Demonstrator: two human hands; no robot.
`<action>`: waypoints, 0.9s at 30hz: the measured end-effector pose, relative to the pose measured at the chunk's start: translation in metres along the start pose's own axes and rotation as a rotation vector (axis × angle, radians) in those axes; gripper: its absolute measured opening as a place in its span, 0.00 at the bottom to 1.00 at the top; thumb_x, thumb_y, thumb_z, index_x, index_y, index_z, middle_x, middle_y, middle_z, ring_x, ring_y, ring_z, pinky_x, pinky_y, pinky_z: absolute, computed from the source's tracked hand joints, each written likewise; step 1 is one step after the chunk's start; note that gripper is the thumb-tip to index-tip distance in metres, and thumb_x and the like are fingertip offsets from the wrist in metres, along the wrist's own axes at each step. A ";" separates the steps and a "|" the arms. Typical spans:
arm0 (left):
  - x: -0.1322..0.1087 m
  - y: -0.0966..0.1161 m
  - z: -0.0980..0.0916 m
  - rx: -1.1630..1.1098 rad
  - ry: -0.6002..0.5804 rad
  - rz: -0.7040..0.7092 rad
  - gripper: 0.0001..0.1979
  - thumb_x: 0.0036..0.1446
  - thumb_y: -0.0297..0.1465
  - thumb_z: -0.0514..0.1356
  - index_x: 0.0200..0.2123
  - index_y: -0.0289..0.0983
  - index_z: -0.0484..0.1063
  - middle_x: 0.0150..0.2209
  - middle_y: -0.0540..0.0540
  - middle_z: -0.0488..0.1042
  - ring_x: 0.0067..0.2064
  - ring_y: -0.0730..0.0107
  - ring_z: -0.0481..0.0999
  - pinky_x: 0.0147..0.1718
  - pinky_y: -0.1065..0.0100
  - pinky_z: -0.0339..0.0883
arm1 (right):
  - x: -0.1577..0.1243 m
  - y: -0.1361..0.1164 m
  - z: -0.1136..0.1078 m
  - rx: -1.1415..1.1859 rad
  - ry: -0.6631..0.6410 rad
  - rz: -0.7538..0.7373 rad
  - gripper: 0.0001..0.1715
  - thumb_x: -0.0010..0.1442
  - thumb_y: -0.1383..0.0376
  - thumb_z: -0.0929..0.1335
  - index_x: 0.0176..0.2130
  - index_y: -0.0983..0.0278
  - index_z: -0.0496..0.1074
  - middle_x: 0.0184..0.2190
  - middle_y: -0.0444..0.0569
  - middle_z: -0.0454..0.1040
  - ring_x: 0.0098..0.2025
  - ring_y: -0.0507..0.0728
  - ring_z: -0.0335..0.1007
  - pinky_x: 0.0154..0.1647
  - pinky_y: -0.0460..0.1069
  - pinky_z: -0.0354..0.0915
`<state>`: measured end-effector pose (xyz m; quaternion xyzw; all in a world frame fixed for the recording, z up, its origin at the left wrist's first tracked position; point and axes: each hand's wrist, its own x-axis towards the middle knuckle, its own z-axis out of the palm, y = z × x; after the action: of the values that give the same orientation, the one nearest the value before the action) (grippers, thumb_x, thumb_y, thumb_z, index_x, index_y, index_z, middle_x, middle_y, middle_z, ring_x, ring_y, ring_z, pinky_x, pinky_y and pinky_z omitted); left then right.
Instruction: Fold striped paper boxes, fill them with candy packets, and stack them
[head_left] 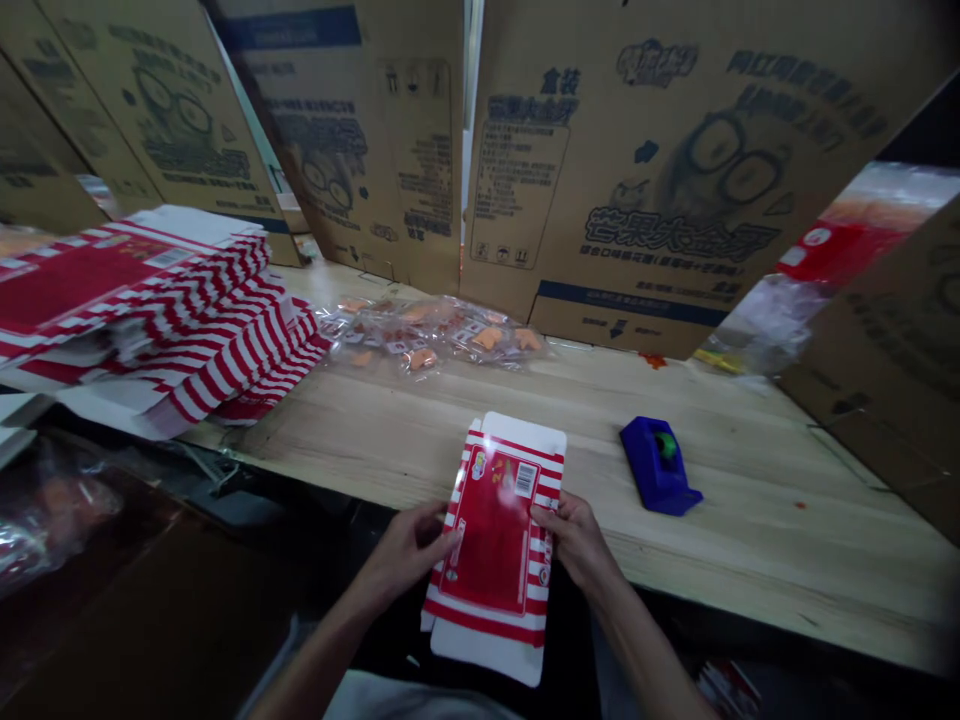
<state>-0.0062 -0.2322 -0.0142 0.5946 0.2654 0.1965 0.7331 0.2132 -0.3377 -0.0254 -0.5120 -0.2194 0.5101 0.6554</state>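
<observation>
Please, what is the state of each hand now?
Left hand: holding the left side of the red-and-white striped cardboard box.
Right hand: holding its right side.

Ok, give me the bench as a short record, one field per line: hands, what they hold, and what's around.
Left hand: gripping the left edge of the box
Right hand: gripping its right edge
Box: red and white, white flaps out at both ends
Right of box: blue tape dispenser on the table
Left: stack of striped boxes
Behind box: clear packets
Back: printed cartons, upright
</observation>
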 end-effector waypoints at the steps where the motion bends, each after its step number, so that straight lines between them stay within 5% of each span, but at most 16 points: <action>1: 0.003 0.003 0.000 -0.029 0.046 0.041 0.26 0.54 0.40 0.65 0.54 0.36 0.70 0.44 0.40 0.79 0.46 0.55 0.78 0.45 0.60 0.72 | -0.007 0.002 0.000 0.004 -0.027 0.027 0.19 0.42 0.60 0.79 0.35 0.65 0.78 0.31 0.51 0.81 0.30 0.61 0.78 0.35 0.54 0.73; 4: 0.011 0.005 0.006 -0.155 0.167 0.115 0.34 0.54 0.38 0.65 0.62 0.38 0.60 0.53 0.38 0.75 0.52 0.56 0.75 0.50 0.57 0.70 | -0.028 0.011 0.004 0.005 -0.127 0.108 0.21 0.46 0.58 0.78 0.38 0.66 0.78 0.35 0.53 0.81 0.36 0.63 0.78 0.42 0.56 0.72; 7: 0.016 -0.004 0.012 -0.200 0.207 0.130 0.34 0.52 0.36 0.66 0.61 0.36 0.61 0.55 0.37 0.73 0.54 0.54 0.74 0.50 0.57 0.70 | -0.044 0.022 0.006 -0.004 -0.178 0.140 0.25 0.49 0.57 0.76 0.45 0.65 0.74 0.39 0.54 0.80 0.41 0.64 0.77 0.48 0.59 0.69; 14: 0.008 -0.021 0.011 -0.230 0.204 0.093 0.28 0.51 0.33 0.67 0.56 0.37 0.67 0.52 0.40 0.75 0.49 0.57 0.77 0.46 0.59 0.73 | -0.045 0.030 -0.005 -0.180 0.015 -0.181 0.34 0.51 0.62 0.76 0.55 0.55 0.65 0.49 0.50 0.75 0.43 0.59 0.75 0.47 0.54 0.71; 22: 0.006 -0.010 0.005 -0.148 0.280 0.073 0.11 0.48 0.34 0.69 0.35 0.35 0.80 0.40 0.43 0.80 0.42 0.63 0.78 0.42 0.68 0.71 | -0.029 0.030 -0.014 -0.339 0.118 -0.279 0.12 0.56 0.59 0.73 0.40 0.60 0.77 0.37 0.48 0.78 0.39 0.58 0.74 0.42 0.51 0.70; 27: 0.018 -0.008 0.001 -0.179 0.348 0.031 0.08 0.44 0.34 0.71 0.24 0.35 0.80 0.34 0.44 0.81 0.35 0.66 0.77 0.35 0.69 0.69 | -0.019 0.020 -0.015 -0.434 0.066 -0.370 0.11 0.57 0.58 0.72 0.39 0.59 0.79 0.35 0.48 0.77 0.38 0.58 0.73 0.38 0.50 0.69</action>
<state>0.0082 -0.2237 -0.0242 0.4880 0.3602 0.3306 0.7230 0.2086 -0.3625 -0.0447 -0.6077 -0.3919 0.3060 0.6193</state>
